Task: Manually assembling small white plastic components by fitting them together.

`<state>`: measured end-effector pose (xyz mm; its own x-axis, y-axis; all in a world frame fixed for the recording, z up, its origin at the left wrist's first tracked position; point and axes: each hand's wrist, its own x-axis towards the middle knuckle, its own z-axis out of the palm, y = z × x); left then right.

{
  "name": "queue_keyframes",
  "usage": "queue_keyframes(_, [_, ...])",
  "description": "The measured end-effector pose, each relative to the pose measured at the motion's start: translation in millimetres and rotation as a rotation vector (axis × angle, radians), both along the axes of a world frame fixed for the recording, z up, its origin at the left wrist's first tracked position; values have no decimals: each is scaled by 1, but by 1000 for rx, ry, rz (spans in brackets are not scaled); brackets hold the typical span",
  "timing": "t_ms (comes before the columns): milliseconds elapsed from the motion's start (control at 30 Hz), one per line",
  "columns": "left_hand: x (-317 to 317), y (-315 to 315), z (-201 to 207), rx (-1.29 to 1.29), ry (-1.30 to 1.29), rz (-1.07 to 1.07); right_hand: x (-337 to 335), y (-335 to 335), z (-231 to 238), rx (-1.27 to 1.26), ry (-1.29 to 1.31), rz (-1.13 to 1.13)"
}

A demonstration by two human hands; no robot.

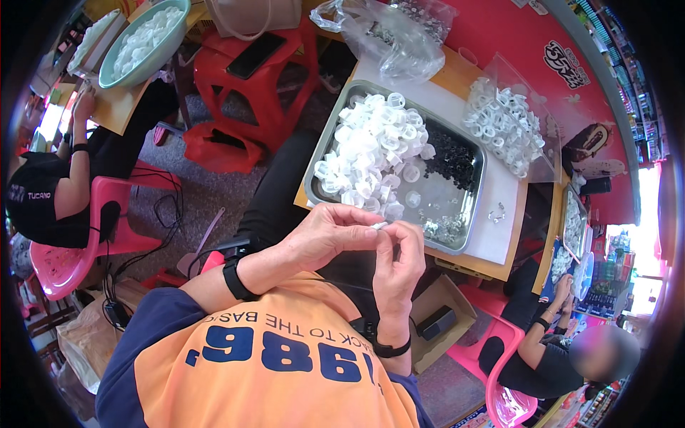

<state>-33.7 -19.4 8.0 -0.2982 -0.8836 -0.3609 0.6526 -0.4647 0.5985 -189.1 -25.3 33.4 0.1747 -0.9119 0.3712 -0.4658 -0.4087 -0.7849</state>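
Observation:
My left hand (332, 234) and my right hand (398, 258) meet in front of my chest, at the near edge of a metal tray (312, 187). Between their fingertips is a small white plastic piece (379, 225), pinched from both sides; its exact shape is mostly covered by the fingers. The tray holds a heap of translucent white plastic caps (374, 146) on its left. Small black parts (454, 158) lie at its far right, and tiny clear pieces (448, 230) are scattered at its near right.
A bag of white ring-like parts (505, 125) lies right of the tray; clear plastic bags (407, 50) sit behind. A red stool (214, 71) carries a black phone (257, 55). An open cardboard box (457, 314) stands below the table. Other people sit at left and right.

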Motion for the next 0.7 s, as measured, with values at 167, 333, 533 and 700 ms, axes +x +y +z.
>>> queue_keyframes(167, [0, -2, -6, 65, 117, 15, -7, 2, -5, 75, -114, -34])
queue_keyframes(333, [-1, 0, -2, 61, 145, -2, -7, 4, -4, 81, -136, -32])
queue_keyframes(533, [2, 1, -6, 111, 227, -7, -5, 8, 5, 33, -48, -70])
queue_keyframes(700, [1, 2, -6, 119, 250, -22, -3, 8, 5, -15, -13, -30])
